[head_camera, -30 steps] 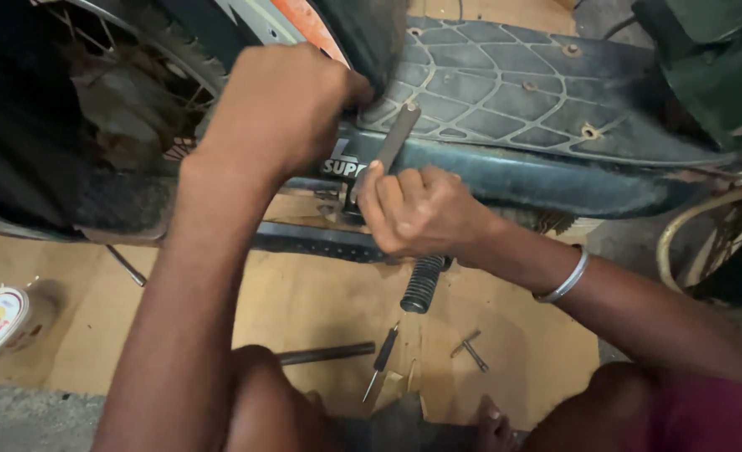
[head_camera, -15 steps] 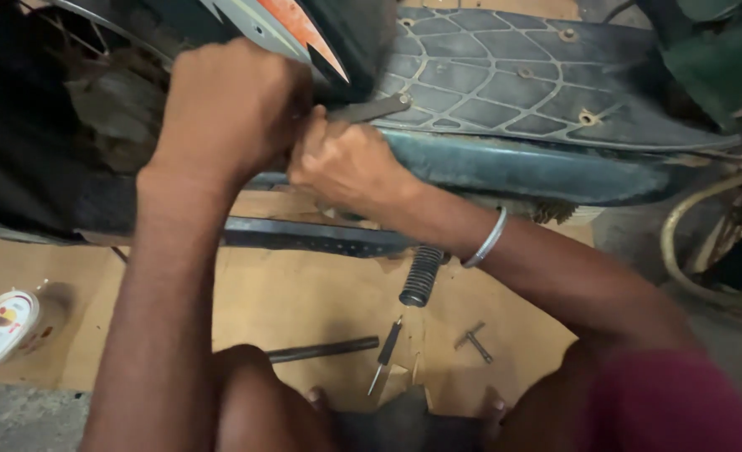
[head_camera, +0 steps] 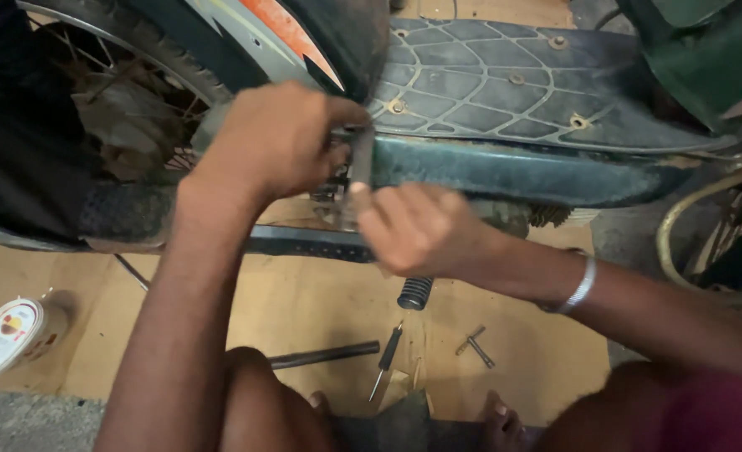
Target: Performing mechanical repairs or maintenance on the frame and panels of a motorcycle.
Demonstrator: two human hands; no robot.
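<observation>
My left hand point(head_camera: 271, 142) is closed in front of the dark motorcycle body point(head_camera: 505, 172), its fingertips pinching the upper end of a flat grey metal tool point(head_camera: 361, 163). The tool stands almost upright against the motorcycle's side. My right hand point(head_camera: 421, 228), with a silver bangle on its wrist, grips the tool's lower end from below and the right. The part the tool sits on is hidden behind my fingers.
A spoked rear wheel point(head_camera: 120, 109) is at upper left and a ribbed black footboard point(head_camera: 505, 79) at upper right. On the cardboard floor point(head_camera: 304, 310) lie a black ribbed rubber grip point(head_camera: 415, 293), a dark rod point(head_camera: 325, 356), a screwdriver point(head_camera: 385, 360), two bolts point(head_camera: 474, 346) and a white tub point(head_camera: 3, 335).
My right hand has dropped from the motorcycle's edge to below the tool. The tool has swung from slanted to nearly upright. My left hand has shifted slightly down and right.
</observation>
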